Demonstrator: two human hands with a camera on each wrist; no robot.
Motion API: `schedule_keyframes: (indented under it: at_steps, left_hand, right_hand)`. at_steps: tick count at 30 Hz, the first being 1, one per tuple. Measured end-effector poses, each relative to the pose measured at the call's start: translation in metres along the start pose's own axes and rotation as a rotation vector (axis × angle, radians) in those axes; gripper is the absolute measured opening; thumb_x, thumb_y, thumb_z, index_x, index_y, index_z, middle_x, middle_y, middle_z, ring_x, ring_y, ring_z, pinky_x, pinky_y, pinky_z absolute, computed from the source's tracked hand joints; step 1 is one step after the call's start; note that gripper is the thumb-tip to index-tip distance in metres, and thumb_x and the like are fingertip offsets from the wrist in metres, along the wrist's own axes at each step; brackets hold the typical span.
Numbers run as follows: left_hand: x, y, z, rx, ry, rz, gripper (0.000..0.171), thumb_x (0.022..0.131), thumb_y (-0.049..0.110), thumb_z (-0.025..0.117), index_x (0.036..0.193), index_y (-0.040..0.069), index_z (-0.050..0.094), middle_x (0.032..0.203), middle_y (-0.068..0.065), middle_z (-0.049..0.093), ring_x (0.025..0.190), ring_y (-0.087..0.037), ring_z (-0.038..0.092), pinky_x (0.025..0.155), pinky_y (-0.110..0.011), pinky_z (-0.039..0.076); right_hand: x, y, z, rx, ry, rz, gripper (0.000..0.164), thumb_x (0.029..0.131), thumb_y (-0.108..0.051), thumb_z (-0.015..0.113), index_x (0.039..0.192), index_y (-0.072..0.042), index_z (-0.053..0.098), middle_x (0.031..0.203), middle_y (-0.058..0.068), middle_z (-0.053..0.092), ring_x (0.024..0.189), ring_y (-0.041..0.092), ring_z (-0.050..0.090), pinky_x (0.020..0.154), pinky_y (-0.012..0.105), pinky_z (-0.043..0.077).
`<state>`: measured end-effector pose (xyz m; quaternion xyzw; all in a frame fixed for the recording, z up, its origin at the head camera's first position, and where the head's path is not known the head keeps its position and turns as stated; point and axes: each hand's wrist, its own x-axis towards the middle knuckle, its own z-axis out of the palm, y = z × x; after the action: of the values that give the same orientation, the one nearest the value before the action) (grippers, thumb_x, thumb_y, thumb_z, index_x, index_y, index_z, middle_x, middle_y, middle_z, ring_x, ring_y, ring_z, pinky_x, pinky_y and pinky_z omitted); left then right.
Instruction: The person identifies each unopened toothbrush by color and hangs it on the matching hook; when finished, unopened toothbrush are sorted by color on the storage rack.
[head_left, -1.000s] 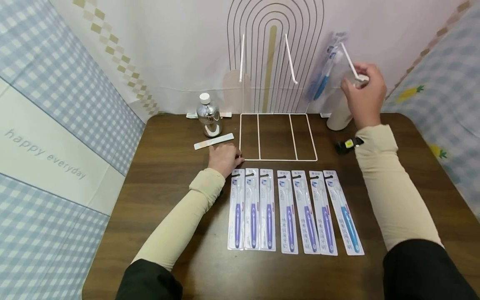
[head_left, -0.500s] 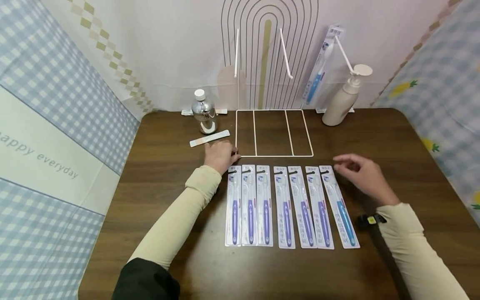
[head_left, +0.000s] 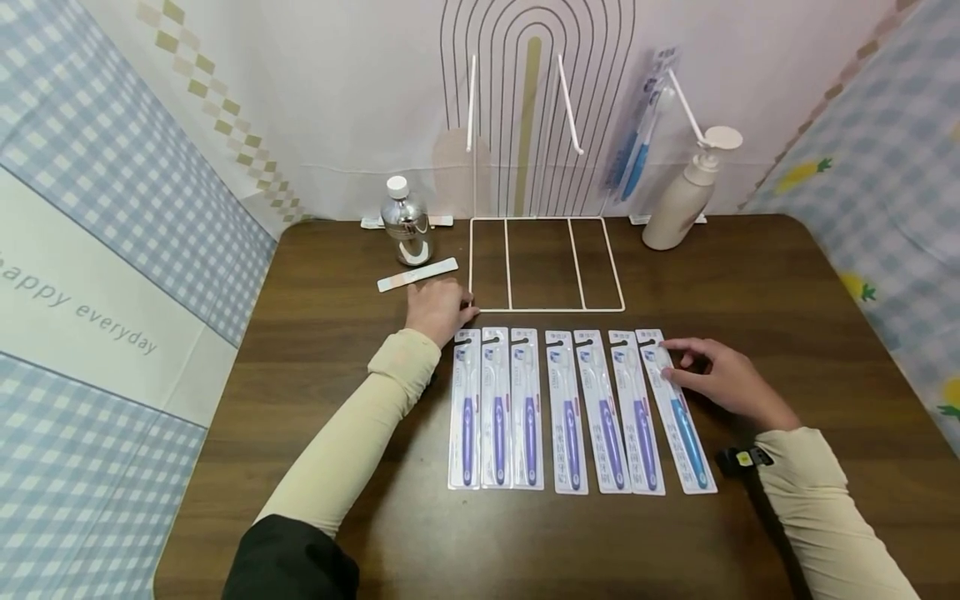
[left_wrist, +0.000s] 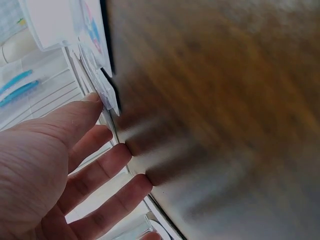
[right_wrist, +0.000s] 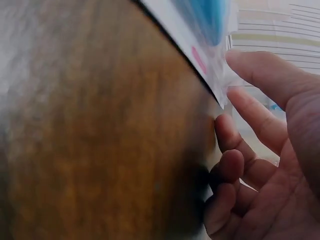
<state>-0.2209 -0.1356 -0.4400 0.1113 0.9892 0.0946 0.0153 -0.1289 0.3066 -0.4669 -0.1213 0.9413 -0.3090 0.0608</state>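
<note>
My right hand (head_left: pixel 723 379) is at the upper right edge of a packaged blue toothbrush (head_left: pixel 688 433), the rightmost in a row of toothbrush packs. Its thumb and index fingertips touch the pack, apart from each other; the other fingers are curled in the right wrist view. Several packs with purple-handled toothbrushes (head_left: pixel 572 442) lie flat to the left. My left hand (head_left: pixel 437 310) rests at the front left corner of a white wire rack (head_left: pixel 547 310), fingers spread with tips on the table and thumb at the wire. Blue toothbrush packs (head_left: pixel 641 133) hang on the rack's right hook.
A silver bottle with a white cap (head_left: pixel 406 221) stands left of the rack, behind a pale strip (head_left: pixel 417 274). At the back right is a beige pump bottle (head_left: pixel 678 204). Two white hooks (head_left: pixel 570 108) jut forward above the rack base.
My right hand has let go of the pump bottle's top, come down toward me, then moved left onto the blue toothbrush pack. The hanging packs have swung. My left hand stays put.
</note>
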Motion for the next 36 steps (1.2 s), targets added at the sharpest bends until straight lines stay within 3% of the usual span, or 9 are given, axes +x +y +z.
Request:
schedule_keyframes:
  at_steps: [9, 16, 20, 25, 31, 36]
  left_hand:
    - [0.001, 0.001, -0.002, 0.01, -0.002, 0.006, 0.024, 0.099, 0.042, 0.076, 0.114, 0.025, 0.084, 0.117, -0.001, 0.075, 0.113, -0.031, 0.069, 0.103, -0.06, 0.043]
    - [0.002, 0.002, -0.002, 0.012, -0.003, 0.009, 0.025, 0.099, 0.042, 0.075, 0.115, 0.025, 0.083, 0.117, -0.001, 0.075, 0.112, -0.031, 0.069, 0.103, -0.06, 0.044]
    - [0.002, 0.002, -0.002, 0.013, -0.005, 0.01, 0.023, 0.099, 0.041, 0.075, 0.113, 0.025, 0.084, 0.117, -0.001, 0.075, 0.112, -0.032, 0.069, 0.102, -0.06, 0.044]
    - [0.001, 0.001, -0.002, 0.012, -0.002, 0.014, 0.022, 0.099, 0.04, 0.075, 0.111, 0.024, 0.084, 0.116, -0.002, 0.075, 0.111, -0.032, 0.069, 0.102, -0.061, 0.043]
    - [-0.001, 0.001, -0.002, 0.002, -0.007, 0.005, 0.021, 0.099, 0.04, 0.076, 0.109, 0.023, 0.084, 0.116, -0.002, 0.075, 0.111, -0.032, 0.069, 0.103, -0.061, 0.043]
    - [-0.001, 0.002, 0.0, -0.004, -0.011, -0.002, 0.022, 0.099, 0.041, 0.076, 0.11, 0.024, 0.084, 0.117, -0.002, 0.075, 0.113, -0.032, 0.069, 0.104, -0.062, 0.041]
  right_hand:
    - [0.0, 0.0, 0.002, -0.007, 0.041, -0.012, 0.04, 0.095, -0.026, 0.081, 0.131, -0.01, 0.073, 0.101, 0.008, 0.064, 0.076, 0.019, 0.049, 0.066, 0.032, 0.041]
    - [0.0, -0.003, -0.008, 0.057, 0.129, -0.035, 0.037, 0.095, -0.019, 0.081, 0.13, -0.011, 0.071, 0.095, 0.006, 0.07, 0.072, 0.012, 0.056, 0.063, 0.024, 0.044]
    - [0.001, -0.019, -0.023, 0.058, 0.266, -0.07, 0.04, 0.091, -0.014, 0.084, 0.13, -0.016, 0.073, 0.087, 0.003, 0.072, 0.063, 0.011, 0.054, 0.056, 0.021, 0.042]
    - [0.009, -0.055, -0.047, 0.009, 0.514, -0.19, 0.047, 0.086, -0.009, 0.088, 0.13, -0.019, 0.076, 0.086, 0.003, 0.074, 0.054, 0.005, 0.047, 0.05, 0.017, 0.036]
    - [0.029, -0.1, -0.079, -0.006, 0.784, -0.336, 0.047, 0.086, -0.006, 0.085, 0.131, -0.02, 0.078, 0.089, 0.012, 0.075, 0.056, -0.006, 0.043, 0.058, 0.01, 0.035]
    - [0.046, -0.126, -0.092, 0.07, 0.923, -0.333, 0.045, 0.089, -0.01, 0.083, 0.129, -0.027, 0.077, 0.094, 0.009, 0.076, 0.059, -0.007, 0.044, 0.062, 0.012, 0.037]
